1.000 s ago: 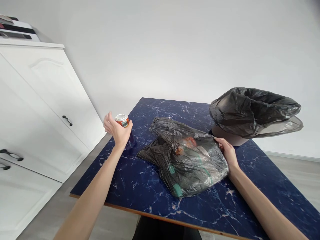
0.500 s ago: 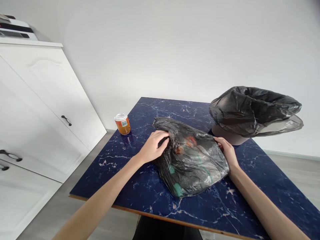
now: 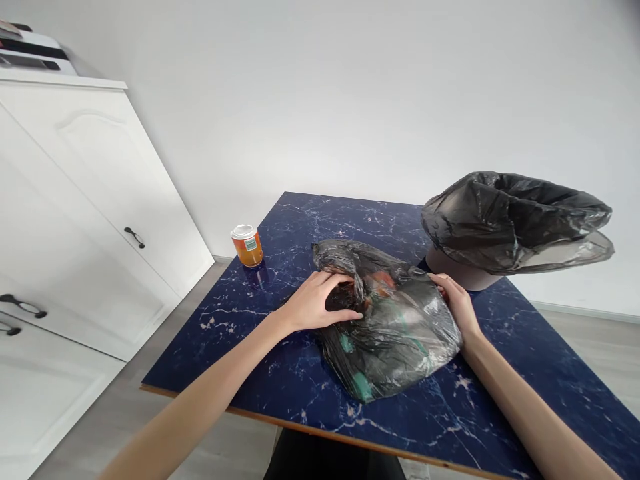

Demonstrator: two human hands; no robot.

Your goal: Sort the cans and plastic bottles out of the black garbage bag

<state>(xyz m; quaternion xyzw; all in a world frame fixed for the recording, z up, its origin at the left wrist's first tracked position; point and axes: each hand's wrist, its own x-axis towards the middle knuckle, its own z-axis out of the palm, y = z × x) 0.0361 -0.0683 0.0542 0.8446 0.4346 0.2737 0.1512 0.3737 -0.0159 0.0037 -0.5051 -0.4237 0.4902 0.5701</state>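
Note:
A black, see-through garbage bag [image 3: 395, 327] lies on the table with items inside, showing green, orange-red and pale patches through the film. My left hand [image 3: 317, 300] curves around the bag's gathered left part, thumb and fingers on either side of the bunched plastic. At the bag's upper right edge, my right hand [image 3: 457, 303] pinches the film between thumb and fingers. Behind that hand stands a trash bin [image 3: 457, 270], with a black bag liner [image 3: 515, 220] draped wide over its rim. What exactly the bag contains cannot be made out.
An orange canister [image 3: 247, 248] with a clear lid stands at the left edge of the blue marbled table [image 3: 240, 363]. White cabinets [image 3: 100, 200] with dark handles are at left, a printer-like device [image 3: 35, 53] on top. A white wall rises behind.
My left hand has shifted right over the bag, its thumb and fingers now wider around the bunched film. My right hand keeps its hold on the edge. The view moved slightly.

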